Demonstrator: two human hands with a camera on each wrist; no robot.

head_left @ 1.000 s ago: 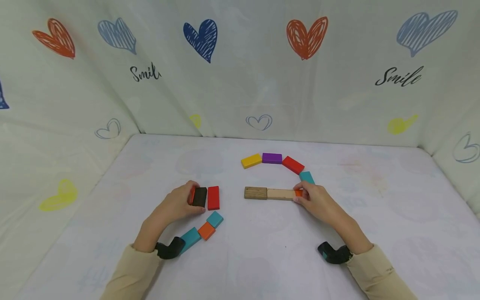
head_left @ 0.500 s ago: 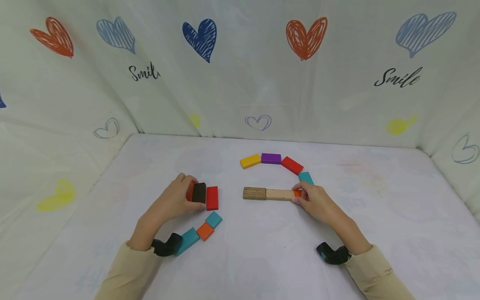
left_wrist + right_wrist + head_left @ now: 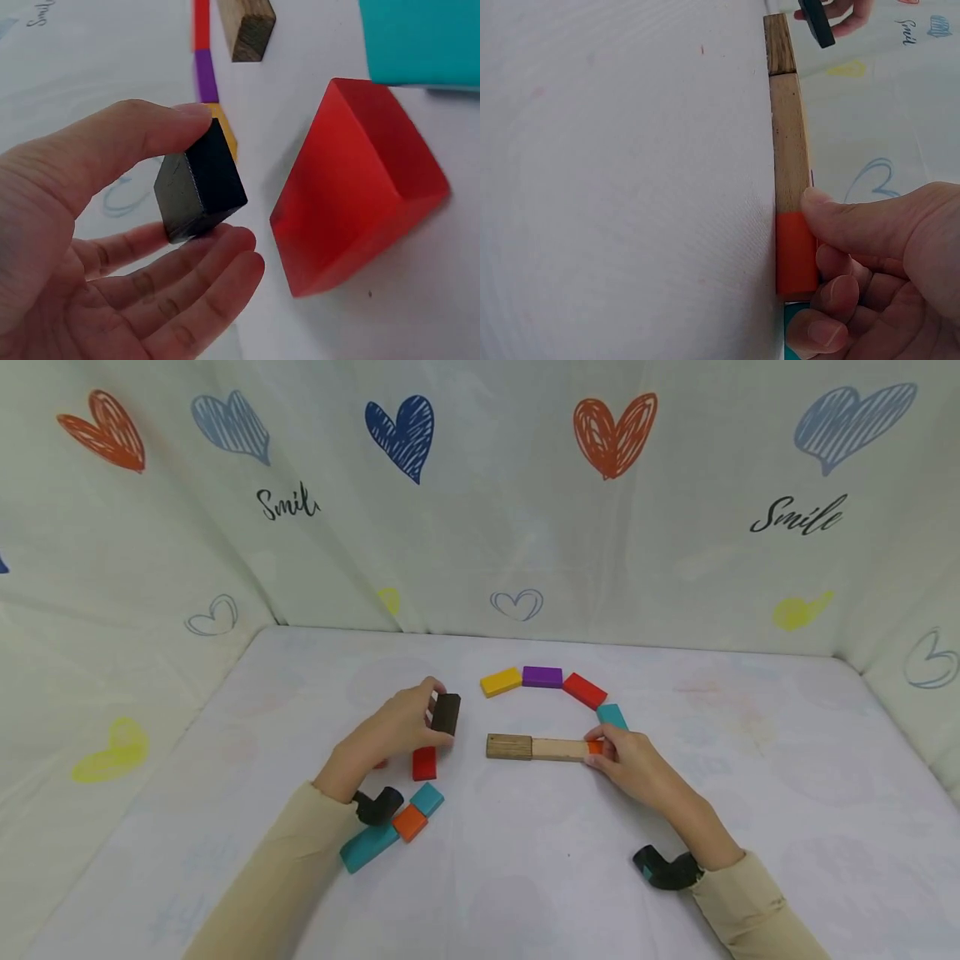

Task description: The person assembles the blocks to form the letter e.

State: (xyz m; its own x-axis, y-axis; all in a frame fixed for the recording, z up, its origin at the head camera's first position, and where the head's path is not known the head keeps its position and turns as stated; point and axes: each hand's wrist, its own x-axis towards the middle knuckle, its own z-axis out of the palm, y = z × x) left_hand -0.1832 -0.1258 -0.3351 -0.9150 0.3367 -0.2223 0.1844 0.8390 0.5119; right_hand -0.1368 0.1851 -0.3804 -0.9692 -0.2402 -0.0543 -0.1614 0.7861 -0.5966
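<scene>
My left hand [image 3: 393,725] holds a black wooden block [image 3: 446,714] between thumb and fingertips, raised off the table in the left wrist view. Below it lies a red block [image 3: 424,765], and a second red block [image 3: 381,764] is mostly hidden by the hand. With thumb and fingers, my right hand [image 3: 637,767] pinches an orange block [image 3: 796,255] at the right end of a straight row. Touching that block's left side is a pale wooden block [image 3: 558,749], followed by a brown grained block [image 3: 510,747].
An arc of yellow [image 3: 501,682], purple [image 3: 542,677], red [image 3: 584,691] and teal [image 3: 612,716] blocks curves behind the straight row. Front left, a long teal block [image 3: 369,847], an orange block [image 3: 410,822] and a small teal block [image 3: 427,798] form a slanted line. White cloth covers table and walls.
My left hand has lifted the black block from beside the red blocks and carried it right and away from me. My right hand stays on the orange block.
</scene>
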